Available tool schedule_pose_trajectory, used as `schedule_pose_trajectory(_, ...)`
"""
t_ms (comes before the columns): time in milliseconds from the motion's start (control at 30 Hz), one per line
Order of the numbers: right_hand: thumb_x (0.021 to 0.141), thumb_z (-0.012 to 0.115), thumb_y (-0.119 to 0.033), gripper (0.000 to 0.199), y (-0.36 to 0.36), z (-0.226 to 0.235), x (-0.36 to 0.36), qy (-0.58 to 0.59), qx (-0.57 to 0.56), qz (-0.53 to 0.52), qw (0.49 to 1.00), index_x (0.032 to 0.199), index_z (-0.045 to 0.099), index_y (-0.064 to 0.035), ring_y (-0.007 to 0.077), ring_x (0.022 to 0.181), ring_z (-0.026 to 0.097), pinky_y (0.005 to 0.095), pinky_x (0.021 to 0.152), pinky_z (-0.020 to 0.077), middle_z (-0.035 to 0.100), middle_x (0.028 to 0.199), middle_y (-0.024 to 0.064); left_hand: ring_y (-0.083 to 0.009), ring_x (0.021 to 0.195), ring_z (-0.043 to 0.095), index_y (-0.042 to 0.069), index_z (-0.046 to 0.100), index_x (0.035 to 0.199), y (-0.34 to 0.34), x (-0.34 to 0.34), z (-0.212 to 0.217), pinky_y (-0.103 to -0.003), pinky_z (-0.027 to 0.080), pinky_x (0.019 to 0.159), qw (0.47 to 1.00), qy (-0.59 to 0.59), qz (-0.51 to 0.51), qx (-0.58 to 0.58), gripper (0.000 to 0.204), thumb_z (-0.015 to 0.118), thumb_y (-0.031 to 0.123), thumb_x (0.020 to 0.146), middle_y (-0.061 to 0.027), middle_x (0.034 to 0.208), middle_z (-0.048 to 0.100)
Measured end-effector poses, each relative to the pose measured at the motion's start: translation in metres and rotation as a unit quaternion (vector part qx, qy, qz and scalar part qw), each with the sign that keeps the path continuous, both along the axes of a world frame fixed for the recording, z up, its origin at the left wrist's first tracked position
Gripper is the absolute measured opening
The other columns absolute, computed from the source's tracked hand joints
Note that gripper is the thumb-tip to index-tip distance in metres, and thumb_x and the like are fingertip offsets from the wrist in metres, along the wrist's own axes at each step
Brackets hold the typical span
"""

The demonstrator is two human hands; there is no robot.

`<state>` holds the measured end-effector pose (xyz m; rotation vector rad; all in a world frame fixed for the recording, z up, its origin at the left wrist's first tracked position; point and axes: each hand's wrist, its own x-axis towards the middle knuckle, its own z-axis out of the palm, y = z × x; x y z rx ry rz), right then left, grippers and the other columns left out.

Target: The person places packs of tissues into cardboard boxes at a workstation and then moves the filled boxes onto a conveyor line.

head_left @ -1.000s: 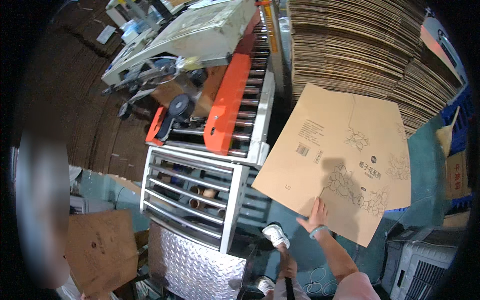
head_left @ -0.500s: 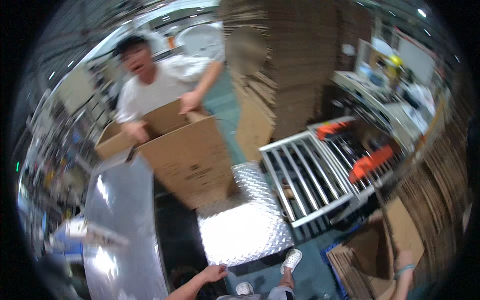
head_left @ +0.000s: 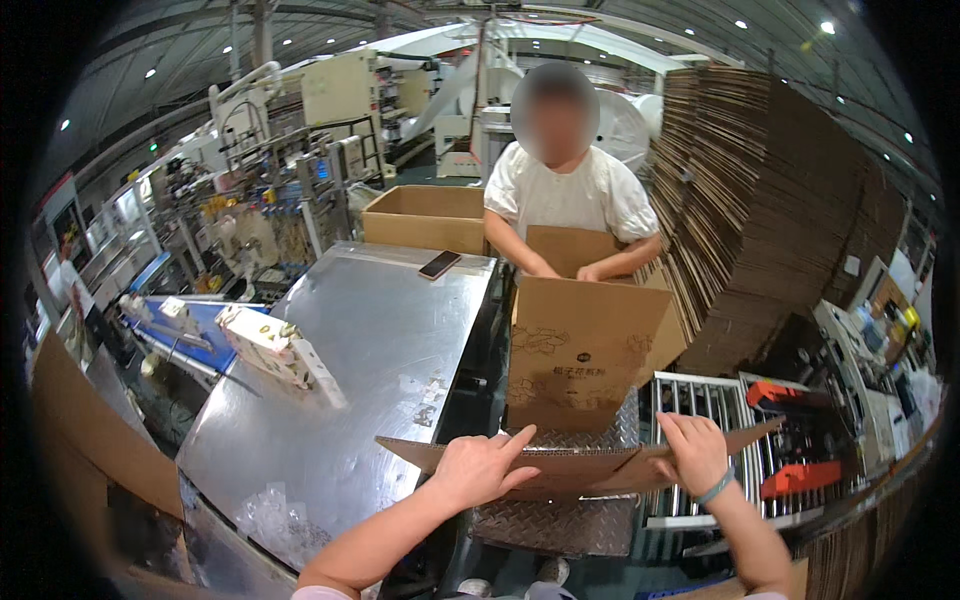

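Note:
My left hand (head_left: 485,468) and my right hand (head_left: 693,452) grip the upper edge of a folded cardboard box (head_left: 590,472). It spans between them, low in front of me, above the diamond-plate platform (head_left: 560,528). A bracelet circles my right wrist. Beyond it, an upright brown carton (head_left: 585,365) with dark printing stands on the platform. A co-worker in a white shirt (head_left: 570,190) faces me behind that carton, both hands reaching down at its top; its inside is hidden from me.
On the left is a metal table (head_left: 370,330) with a phone (head_left: 440,264) and a printed package (head_left: 270,345) at its edge. An open carton (head_left: 425,218) stands at the back. To the right are a roller conveyor (head_left: 690,395) and tall stacks of flat cardboard (head_left: 740,200).
My right hand has come from the cardboard pile at the lower right to the middle, and both hands now hold a cardboard box. The co-worker's carton now stands on the platform. My view has turned left.

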<state>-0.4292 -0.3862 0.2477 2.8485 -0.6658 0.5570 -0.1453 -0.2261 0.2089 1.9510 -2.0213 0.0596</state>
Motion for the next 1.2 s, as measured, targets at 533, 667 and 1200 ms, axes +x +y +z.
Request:
schedule_pose_trajectory(533,0.09,0.05,-0.042,0.049,-0.04,-0.002,0.023,-0.25,0.321,0.557,0.724,0.052,0.049,-0.0111,0.0192,0.049,0.046,0.0356,0.055,0.0326,0.049,0.054,0.0007,-0.0387,0.083,0.062,-0.006,0.052,0.1,-0.037,0.12,0.06,-0.047,0.049,0.074,0.926,-0.009,0.321,0.199,0.036,0.053,0.024,0.081,-0.0253,0.086,0.063)
schedule_pose_trajectory(667,0.092,0.046,-0.032,0.033,-0.051,-0.128,0.073,0.08,0.384,0.416,0.82,0.068,0.054,-0.0106,0.03,0.059,0.053,0.0381,0.059,0.0398,0.055,0.063,0.0099,-0.0416,0.084,0.062,-0.007,0.02,0.134,-0.117,0.04,0.005,-0.045,0.05,0.077,0.907,0.05,0.254,0.331,0.073,0.056,0.024,0.079,-0.0281,0.091,0.062)
schedule_pose_trajectory(1200,0.081,0.065,-0.034,0.077,-0.026,-0.051,0.073,-0.083,0.681,0.045,0.726,0.139,0.028,0.001,0.0251,0.132,0.033,0.037,0.107,0.0299,0.033,0.142,0.0194,-0.0342,0.122,0.042,0.005,0.038,0.131,-0.177,0.076,-0.002,-0.048,0.037,0.098,0.953,0.084,-0.23,0.177,0.06,0.047,0.046,0.089,-0.0206,0.131,0.044)
